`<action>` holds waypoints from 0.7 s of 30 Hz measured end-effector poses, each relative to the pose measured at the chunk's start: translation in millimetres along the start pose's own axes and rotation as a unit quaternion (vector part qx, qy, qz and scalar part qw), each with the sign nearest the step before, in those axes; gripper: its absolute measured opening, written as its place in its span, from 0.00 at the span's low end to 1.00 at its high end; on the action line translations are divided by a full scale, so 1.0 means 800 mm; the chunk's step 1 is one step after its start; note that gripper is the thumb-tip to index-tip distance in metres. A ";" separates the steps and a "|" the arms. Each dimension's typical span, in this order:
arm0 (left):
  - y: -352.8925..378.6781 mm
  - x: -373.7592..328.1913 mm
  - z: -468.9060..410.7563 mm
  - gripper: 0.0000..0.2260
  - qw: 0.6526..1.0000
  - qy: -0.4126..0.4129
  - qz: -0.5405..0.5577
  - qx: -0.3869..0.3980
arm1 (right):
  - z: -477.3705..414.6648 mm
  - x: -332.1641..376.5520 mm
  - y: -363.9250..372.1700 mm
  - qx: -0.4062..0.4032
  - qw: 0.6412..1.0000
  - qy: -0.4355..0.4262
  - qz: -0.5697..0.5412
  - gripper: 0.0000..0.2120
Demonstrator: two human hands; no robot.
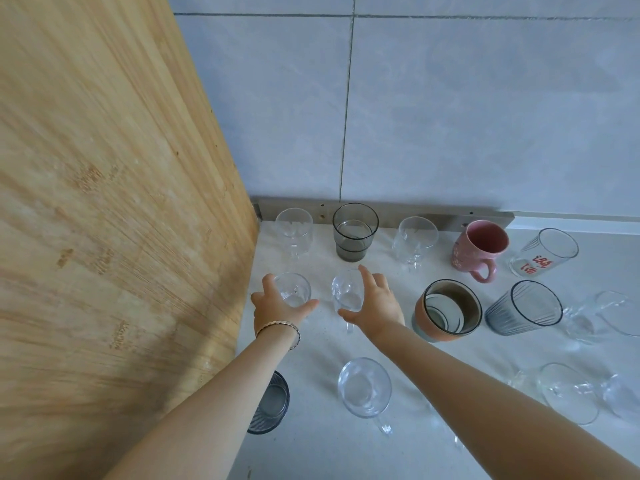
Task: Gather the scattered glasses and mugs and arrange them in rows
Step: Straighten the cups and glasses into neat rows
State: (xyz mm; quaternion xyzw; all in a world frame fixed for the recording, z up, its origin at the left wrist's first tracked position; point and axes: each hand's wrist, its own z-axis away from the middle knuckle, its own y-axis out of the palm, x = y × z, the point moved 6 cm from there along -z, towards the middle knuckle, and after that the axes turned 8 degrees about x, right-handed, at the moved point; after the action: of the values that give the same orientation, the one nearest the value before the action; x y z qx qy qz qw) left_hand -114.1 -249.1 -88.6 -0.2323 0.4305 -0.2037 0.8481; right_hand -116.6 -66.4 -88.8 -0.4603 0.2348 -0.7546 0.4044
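Left hand: the left hand point(277, 306) is curled around a small clear glass cup point(292, 289), fingers on its far-left side and thumb at its near rim, close to the countertop's left edge by the wooden panel point(114, 202).
Right hand: the right hand point(375, 303) is spread wide around a second small clear glass cup point(346, 289), fingers over the far rim, thumb at the base; whether it grips firmly I cannot tell.
Back row: along the countertop's back edge stand a clear glass mug point(294, 230), a smoky grey tumbler point(355, 232), another clear handled glass point(415, 240), a pink ceramic mug point(479, 247) and a clear glass with red lettering point(543, 252).
Middle: right of the hands, an orange-banded ceramic cup point(446, 310) and a ribbed grey glass point(524, 308), close together.
Near edge: a clear glass mug with handle point(365, 388) and a dark ribbed glass point(270, 403), partly hidden by the left forearm.
Surface: pale grey countertop point(311, 445).
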 end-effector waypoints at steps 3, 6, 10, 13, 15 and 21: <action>0.002 0.001 0.000 0.39 1.000 -0.005 0.000 0.001 | 0.002 0.000 0.001 0.005 1.000 0.004 0.008 0.44; 0.003 0.001 -0.001 0.39 1.000 0.000 -0.003 0.001 | 0.004 -0.001 0.002 0.008 1.000 0.008 0.012 0.44; 0.003 -0.003 0.002 0.39 1.000 0.007 -0.003 -0.004 | 0.009 -0.002 0.001 0.017 1.000 -0.002 0.020 0.44; 0.003 -0.004 0.002 0.39 1.000 0.009 -0.007 0.004 | 0.011 -0.001 -0.002 0.032 0.999 -0.014 0.033 0.46; 0.004 -0.004 0.002 0.39 1.000 -0.007 -0.011 0.016 | 0.015 0.001 -0.004 0.048 0.998 -0.018 0.029 0.48; 0.009 -0.066 0.036 0.31 0.950 0.203 -0.225 -0.079 | 0.044 -0.014 -0.074 -0.046 0.996 -0.061 0.041 0.34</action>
State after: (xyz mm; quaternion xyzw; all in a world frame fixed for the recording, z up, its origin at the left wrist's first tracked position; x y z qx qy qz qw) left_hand -118.3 -208.1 -43.7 -0.3429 0.5451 -0.3974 0.6537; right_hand -105.8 -23.1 -35.5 -0.5138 0.2628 -0.6960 0.4273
